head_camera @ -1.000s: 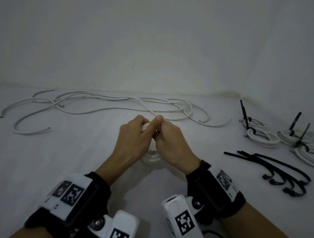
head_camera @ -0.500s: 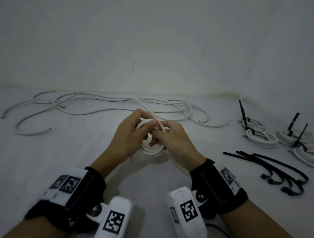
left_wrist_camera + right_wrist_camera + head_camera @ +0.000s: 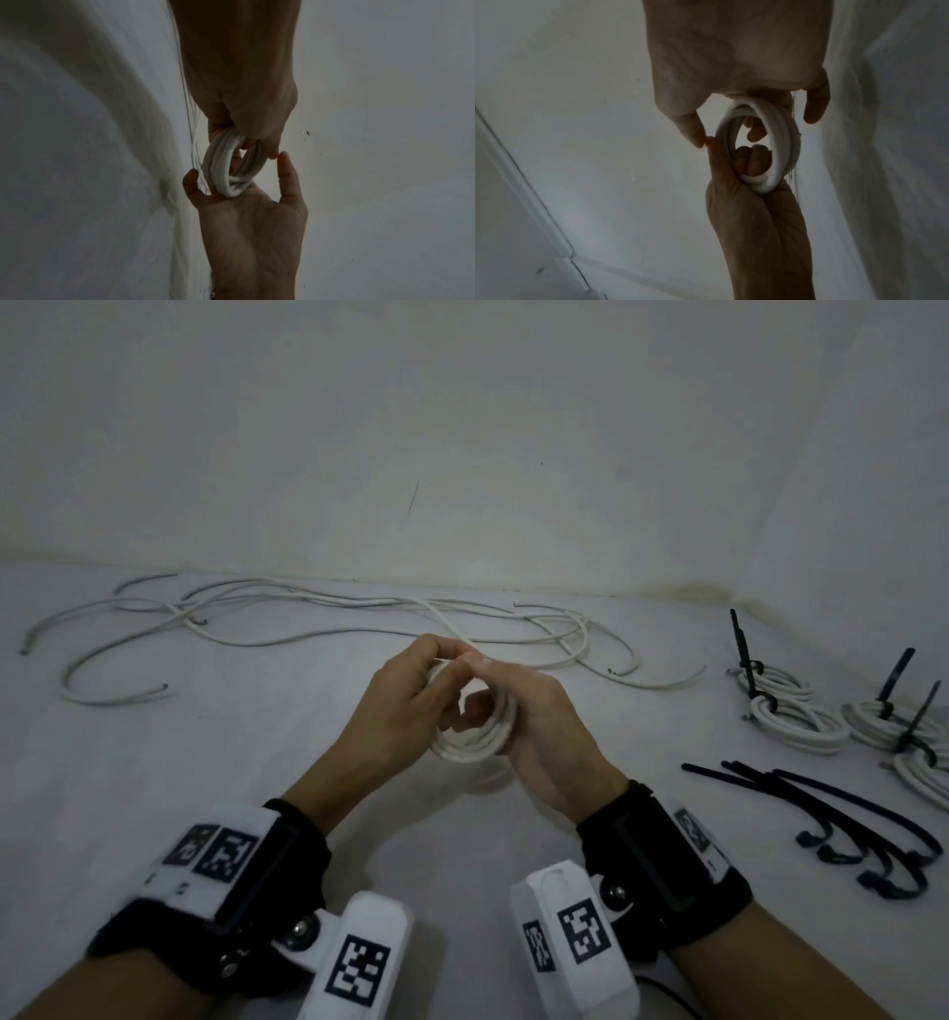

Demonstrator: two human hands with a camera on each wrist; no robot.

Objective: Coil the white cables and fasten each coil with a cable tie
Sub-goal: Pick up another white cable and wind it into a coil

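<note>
Where right hand [image 3: 545,737] grips, coil [image 3: 475,748] vanishes.

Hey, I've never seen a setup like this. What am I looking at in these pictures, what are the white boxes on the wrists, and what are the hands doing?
No machine here: a person works with bare hands. The wide picture comes from a head-worn camera looking down. The white boxes on the wrists are cameras; the two darker pictures come from them, each looking along its hand. The left hand and right hand both grip a small white cable coil, fingers hooked through it. On the white surface lie loose white cables, tied coils and spare black ties.
</note>
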